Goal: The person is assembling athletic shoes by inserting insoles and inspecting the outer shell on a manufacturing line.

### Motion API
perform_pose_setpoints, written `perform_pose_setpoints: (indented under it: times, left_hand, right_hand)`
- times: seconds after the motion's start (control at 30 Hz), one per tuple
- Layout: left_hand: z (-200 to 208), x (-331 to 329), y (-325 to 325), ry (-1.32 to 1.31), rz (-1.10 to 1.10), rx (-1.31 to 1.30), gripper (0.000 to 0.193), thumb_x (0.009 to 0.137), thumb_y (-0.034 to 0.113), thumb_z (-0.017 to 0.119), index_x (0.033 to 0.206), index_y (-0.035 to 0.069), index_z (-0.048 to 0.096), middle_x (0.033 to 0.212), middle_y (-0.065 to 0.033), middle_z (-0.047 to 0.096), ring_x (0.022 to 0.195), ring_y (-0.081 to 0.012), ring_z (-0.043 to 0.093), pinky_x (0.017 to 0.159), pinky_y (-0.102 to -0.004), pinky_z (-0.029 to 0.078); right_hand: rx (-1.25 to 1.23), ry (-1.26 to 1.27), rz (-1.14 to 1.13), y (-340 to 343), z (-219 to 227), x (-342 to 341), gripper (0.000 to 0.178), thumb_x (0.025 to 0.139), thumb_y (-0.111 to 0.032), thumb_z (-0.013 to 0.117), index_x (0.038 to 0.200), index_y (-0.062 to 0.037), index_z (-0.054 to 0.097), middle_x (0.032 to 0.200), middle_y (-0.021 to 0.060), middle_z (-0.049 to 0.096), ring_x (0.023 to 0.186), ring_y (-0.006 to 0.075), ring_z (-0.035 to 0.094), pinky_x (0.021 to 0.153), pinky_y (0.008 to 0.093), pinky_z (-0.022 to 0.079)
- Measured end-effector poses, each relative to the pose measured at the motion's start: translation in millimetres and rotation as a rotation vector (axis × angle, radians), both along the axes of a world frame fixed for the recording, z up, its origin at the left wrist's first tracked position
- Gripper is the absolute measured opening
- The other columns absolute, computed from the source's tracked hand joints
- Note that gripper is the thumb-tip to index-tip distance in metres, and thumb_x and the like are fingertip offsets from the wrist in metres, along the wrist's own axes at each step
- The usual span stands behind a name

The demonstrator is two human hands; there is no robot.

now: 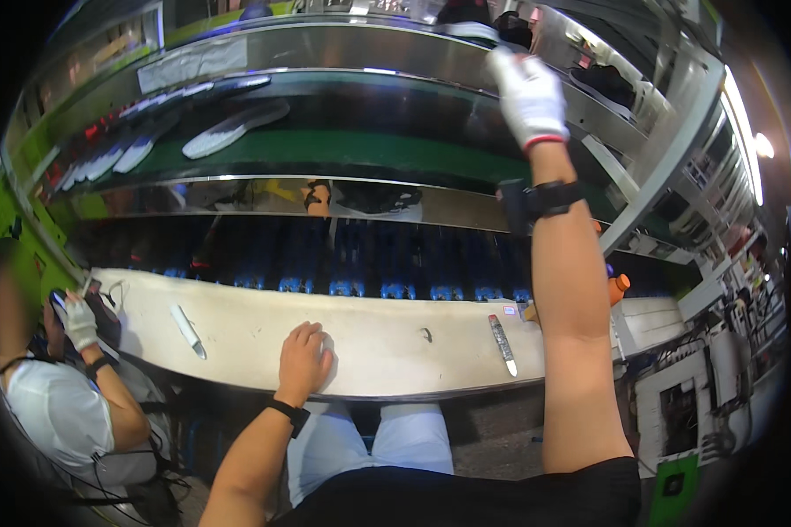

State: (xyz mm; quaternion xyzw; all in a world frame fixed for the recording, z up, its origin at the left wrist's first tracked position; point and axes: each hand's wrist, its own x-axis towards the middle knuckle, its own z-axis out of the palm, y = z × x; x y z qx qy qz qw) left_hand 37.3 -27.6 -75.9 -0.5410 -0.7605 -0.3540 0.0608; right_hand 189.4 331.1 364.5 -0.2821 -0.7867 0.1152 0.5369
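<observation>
My left hand point(304, 361) is bare and lies on the cream-coloured work surface point(378, 342) near its front edge. Its fingers are stretched out, with nothing in them. My right hand point(533, 98), in a white glove with a red cuff, is raised high to the upper rack. Close to its fingertips is a dark shoe with a white sole point(471, 30), blurred. Motion smears those fingers, so whether they grip the shoe cannot be made out. A white pen-shaped tool point(187, 332) lies left of my left hand. A dark-wrapped tool with a pale tip point(503, 345) lies to the right.
Pale shoe soles point(235, 129) lie on a green conveyor belt point(351, 149) beyond a row of dark rollers point(325, 250). Another dark shoe point(605, 85) sits on the right rack. An orange-capped bottle point(620, 286) stands beside my right forearm. A co-worker point(61, 408) sits at the left.
</observation>
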Motion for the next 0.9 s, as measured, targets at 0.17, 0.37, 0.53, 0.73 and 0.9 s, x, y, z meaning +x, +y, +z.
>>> perform_pose_setpoints:
  times: [0.17,0.37,0.53,0.73,0.9]
  left_hand:
    - [-2,-1,-9,0.040,-0.007,-0.013,0.035,0.087,0.014,0.077,0.120,0.003,0.075,0.140,-0.0186,0.070,0.139,-0.0411,0.060,0.119,-0.0517,0.047]
    - [-4,-7,1,0.059,-0.070,-0.015,0.037,0.089,0.016,0.076,0.124,0.003,0.073,0.142,-0.0204,0.069,0.139,-0.0434,0.060,0.119,-0.0535,0.047]
    - [-5,-4,9,0.060,-0.068,-0.025,0.037,0.092,0.016,0.076,0.126,0.003,0.073,0.143,-0.0204,0.069,0.138,-0.0436,0.060,0.119,-0.0533,0.047]
    - [21,-37,2,0.010,-0.181,-0.127,0.039,0.090,0.014,0.078,0.127,0.003,0.073,0.140,-0.0192,0.071,0.133,-0.0414,0.064,0.118,-0.0517,0.048]
    - [171,-150,27,0.494,-0.151,0.231,0.039,0.083,-0.002,0.077,0.121,0.005,0.073,0.124,-0.0147,0.074,0.124,-0.0385,0.066,0.113,-0.0487,0.049]
  right_hand:
    - [-0.167,-0.508,0.002,-23,-74,-24,0.058,0.096,-0.060,0.068,0.119,-0.0083,0.079,0.124,0.0234,0.078,0.121,0.0418,0.072,0.108,0.0472,0.055]
    - [-0.144,-0.553,-0.172,14,-118,-25,0.062,0.094,-0.057,0.073,0.127,-0.0045,0.076,0.129,0.0216,0.076,0.124,0.0395,0.071,0.111,0.0484,0.055]
    - [-0.182,-0.579,-0.164,10,-115,-27,0.054,0.102,-0.049,0.064,0.126,-0.0017,0.075,0.125,0.0221,0.078,0.121,0.0405,0.073,0.109,0.0504,0.057]
    - [-0.182,-0.515,-0.166,12,-120,-29,0.050,0.104,-0.046,0.062,0.126,-0.0035,0.077,0.127,0.0204,0.078,0.119,0.0391,0.074,0.106,0.0497,0.060]
    - [-0.096,-0.461,-0.205,11,-129,-29,0.045,0.106,-0.045,0.058,0.113,-0.0067,0.081,0.112,0.0182,0.081,0.111,0.0385,0.076,0.099,0.0512,0.061]
